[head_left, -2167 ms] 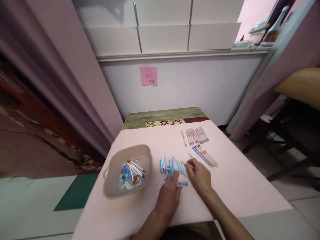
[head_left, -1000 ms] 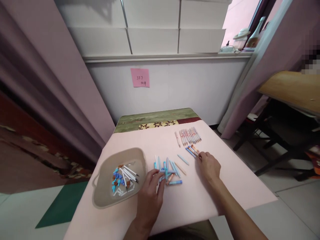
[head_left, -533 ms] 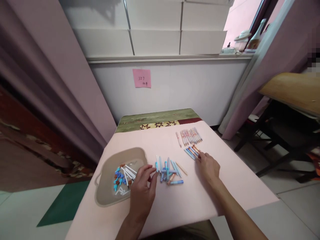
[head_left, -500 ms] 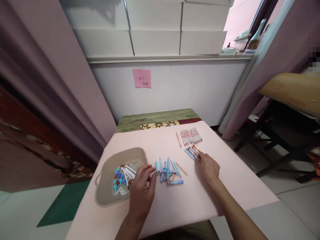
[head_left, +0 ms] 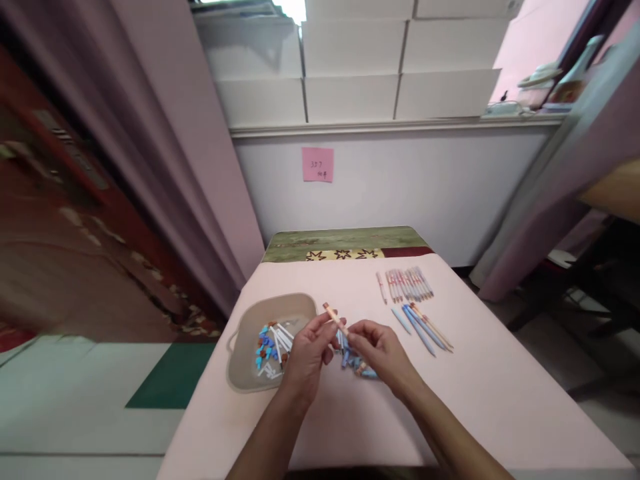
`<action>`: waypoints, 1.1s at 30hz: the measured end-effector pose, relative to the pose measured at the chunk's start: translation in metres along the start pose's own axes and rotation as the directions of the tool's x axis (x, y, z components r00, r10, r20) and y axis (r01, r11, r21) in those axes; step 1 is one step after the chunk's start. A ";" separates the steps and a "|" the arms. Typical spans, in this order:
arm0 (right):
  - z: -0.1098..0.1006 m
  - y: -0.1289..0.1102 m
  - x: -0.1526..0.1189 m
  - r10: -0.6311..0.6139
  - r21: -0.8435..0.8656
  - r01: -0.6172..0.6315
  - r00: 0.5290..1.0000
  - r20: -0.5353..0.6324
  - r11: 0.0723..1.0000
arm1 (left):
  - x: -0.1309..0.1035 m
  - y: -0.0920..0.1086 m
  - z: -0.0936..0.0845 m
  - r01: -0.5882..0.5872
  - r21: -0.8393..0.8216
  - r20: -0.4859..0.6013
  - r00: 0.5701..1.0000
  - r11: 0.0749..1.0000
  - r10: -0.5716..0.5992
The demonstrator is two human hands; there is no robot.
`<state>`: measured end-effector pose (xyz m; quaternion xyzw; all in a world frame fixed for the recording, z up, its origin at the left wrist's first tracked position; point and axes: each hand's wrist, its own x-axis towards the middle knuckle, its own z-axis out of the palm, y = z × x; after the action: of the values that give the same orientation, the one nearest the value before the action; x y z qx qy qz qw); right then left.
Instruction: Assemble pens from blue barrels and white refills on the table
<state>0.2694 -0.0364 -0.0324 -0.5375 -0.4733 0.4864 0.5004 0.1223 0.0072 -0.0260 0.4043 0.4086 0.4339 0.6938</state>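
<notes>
My left hand (head_left: 309, 348) and my right hand (head_left: 379, 348) meet over the middle of the table, fingers closed on a slim peach pen barrel (head_left: 334, 316) with a brown end. The barrel tilts, its brown end up and to the left. Beneath the hands, partly covered by them, lies a loose pile of blue and peach pen parts (head_left: 367, 373). To the right is a small group of blue and tan pen barrels (head_left: 424, 328). A beige tray (head_left: 241, 375) beside my left hand holds white refills (head_left: 284, 337) and small blue and brown pieces (head_left: 265, 348).
Pale pens with red marks (head_left: 409, 285) lie in a row at the far right of the pink-covered table (head_left: 360, 430). A pink note (head_left: 317, 165) is stuck on the wall behind. Curtains hang on both sides.
My right hand has left the barrel group at the right and come to the middle beside my left hand. Both now hold a peach barrel. The view has turned somewhat left.
</notes>
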 end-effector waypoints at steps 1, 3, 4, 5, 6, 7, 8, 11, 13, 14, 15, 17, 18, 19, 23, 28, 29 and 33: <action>0.012 -0.004 0.001 0.028 0.068 -0.032 0.998 0.062 0.997 | 0.001 0.003 -0.003 0.015 -0.057 -0.011 1.000 0.998 -0.016; 0.029 -0.007 0.004 0.086 0.141 -0.109 0.983 0.161 0.984 | 0.003 0.008 -0.014 0.013 -0.126 -0.074 0.997 0.992 -0.022; 0.035 -0.005 0.007 0.117 0.164 -0.154 0.970 0.214 0.974 | 0.003 0.010 -0.021 -0.001 -0.144 -0.110 0.994 0.990 -0.015; 0.040 -0.003 0.010 0.147 0.184 -0.201 0.952 0.270 0.962 | 0.003 0.011 -0.028 -0.018 -0.151 -0.138 0.990 0.988 -0.003; 0.045 0.000 0.013 0.169 0.202 -0.242 0.932 0.320 0.949 | 0.003 0.012 -0.034 -0.038 -0.152 -0.158 0.987 0.988 0.013; 0.049 0.004 0.016 0.178 0.220 -0.264 0.921 0.346 0.939 | 0.004 0.013 -0.039 -0.060 -0.152 -0.176 0.984 0.987 0.033; 0.053 0.007 0.019 0.170 0.234 -0.259 0.924 0.342 0.937 | 0.005 0.013 -0.044 -0.080 -0.152 -0.193 0.980 0.985 0.050; 0.063 0.011 0.027 0.073 0.218 -0.115 0.979 0.192 0.969 | 0.008 0.013 -0.051 -0.143 -0.161 -0.266 0.959 0.977 0.096; 0.069 0.011 0.031 -0.003 0.147 -0.008 0.998 0.069 0.989 | 0.010 0.013 -0.053 -0.168 -0.180 -0.296 0.949 0.969 0.110; 0.071 0.010 0.032 -0.012 0.110 0.008 0.999 0.034 0.994 | 0.010 0.013 -0.053 -0.177 -0.192 -0.302 0.946 0.965 0.114; 0.074 0.010 0.033 0.008 0.082 -0.010 1.000 0.025 0.997 | 0.011 0.014 -0.053 -0.185 -0.204 -0.306 0.945 0.961 0.117; 0.077 0.009 0.034 0.097 0.069 -0.102 0.992 0.074 0.992 | 0.011 0.016 -0.053 -0.186 -0.217 -0.304 0.946 0.958 0.115; 0.078 0.008 0.034 0.138 0.083 -0.147 0.984 0.111 0.986 | 0.011 0.016 -0.054 -0.183 -0.220 -0.302 0.947 0.958 0.112; 0.079 0.008 0.035 0.153 0.107 -0.168 0.979 0.136 0.980 | 0.011 0.017 -0.055 -0.179 -0.225 -0.303 0.947 0.958 0.105; 0.083 0.008 0.036 0.049 0.206 -0.057 0.998 0.043 0.977 | 0.011 0.018 -0.061 -0.152 -0.251 -0.311 0.948 0.956 0.069; 0.087 0.011 0.037 0.163 0.161 -0.186 0.975 0.148 0.969 | 0.011 0.016 -0.064 -0.138 -0.231 -0.303 0.951 0.963 0.064; 0.087 0.012 0.038 0.145 0.153 -0.165 0.980 0.134 0.974 | 0.011 0.016 -0.064 -0.137 -0.229 -0.308 0.949 0.964 0.062; 0.078 0.018 0.036 -0.024 0.043 0.027 0.998 -0.061 0.999 | 0.012 0.018 -0.071 -0.193 -0.222 -0.379 0.920 0.956 0.098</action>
<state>0.1949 0.0045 -0.0538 -0.5349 -0.4540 0.4737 0.5324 0.0555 0.0386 -0.0367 0.2539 0.4392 0.6007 0.6178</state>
